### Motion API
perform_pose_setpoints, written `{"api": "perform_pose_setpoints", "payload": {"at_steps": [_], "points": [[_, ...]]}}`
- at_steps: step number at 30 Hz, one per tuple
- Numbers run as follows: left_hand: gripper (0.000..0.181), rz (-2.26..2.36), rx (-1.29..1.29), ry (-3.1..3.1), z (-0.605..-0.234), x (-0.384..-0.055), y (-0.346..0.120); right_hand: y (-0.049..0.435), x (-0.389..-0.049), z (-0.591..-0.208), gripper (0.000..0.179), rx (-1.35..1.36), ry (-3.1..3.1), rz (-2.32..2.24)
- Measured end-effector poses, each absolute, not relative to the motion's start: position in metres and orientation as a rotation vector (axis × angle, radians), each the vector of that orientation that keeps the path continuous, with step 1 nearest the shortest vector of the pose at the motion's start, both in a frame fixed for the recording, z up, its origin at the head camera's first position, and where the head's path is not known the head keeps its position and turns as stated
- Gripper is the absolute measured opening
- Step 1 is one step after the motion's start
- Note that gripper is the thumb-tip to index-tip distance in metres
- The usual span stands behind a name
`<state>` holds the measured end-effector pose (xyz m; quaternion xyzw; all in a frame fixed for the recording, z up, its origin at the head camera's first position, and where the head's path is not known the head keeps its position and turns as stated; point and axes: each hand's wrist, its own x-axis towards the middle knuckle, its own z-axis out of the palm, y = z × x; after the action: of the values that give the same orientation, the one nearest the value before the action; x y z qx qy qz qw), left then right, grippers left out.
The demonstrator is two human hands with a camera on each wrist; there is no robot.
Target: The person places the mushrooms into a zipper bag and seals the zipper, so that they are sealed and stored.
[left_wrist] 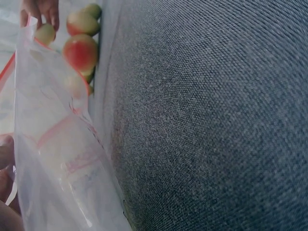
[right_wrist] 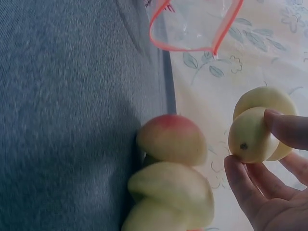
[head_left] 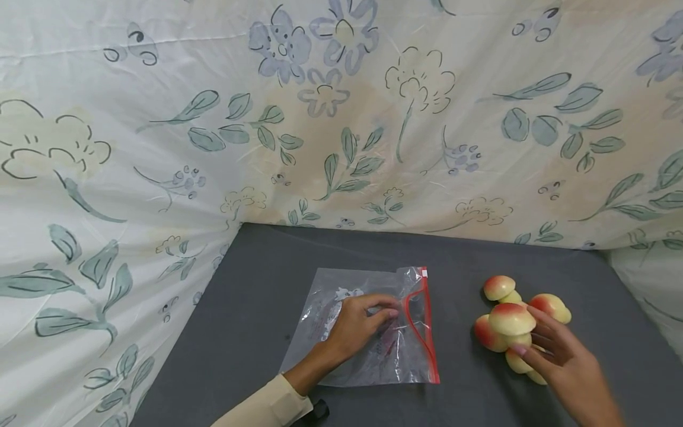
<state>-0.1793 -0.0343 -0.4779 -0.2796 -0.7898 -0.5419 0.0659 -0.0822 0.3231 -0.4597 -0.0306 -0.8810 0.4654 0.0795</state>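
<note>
A clear plastic zip bag with a red zip edge lies on the dark table. My left hand pinches its upper layer near the mouth, and the red strip bows apart there. In the left wrist view the lifted plastic stands up beside the fingers. My right hand holds a toy mushroom with a red-and-yellow cap between thumb and fingers, raised above the others. Its pale stem end faces the right wrist camera. Several similar mushrooms lie grouped beneath and around that hand, partly hidden by it.
The dark grey cloth-covered table runs back to a flower-printed curtain, which also hangs along the left and right sides. A small black object sits by the left sleeve. The mushrooms lie to the right of the bag's mouth.
</note>
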Motion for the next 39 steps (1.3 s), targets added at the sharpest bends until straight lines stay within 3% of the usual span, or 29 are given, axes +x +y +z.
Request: {"api": "perform_pose_setpoints", "payload": {"at_steps": [39], "points": [[0.015,-1.647,-0.863,-2.327,-0.477,-0.178,-0.030,0.263,-0.101,-0.471,0.064,0.197,-2.488,1.588]]}}
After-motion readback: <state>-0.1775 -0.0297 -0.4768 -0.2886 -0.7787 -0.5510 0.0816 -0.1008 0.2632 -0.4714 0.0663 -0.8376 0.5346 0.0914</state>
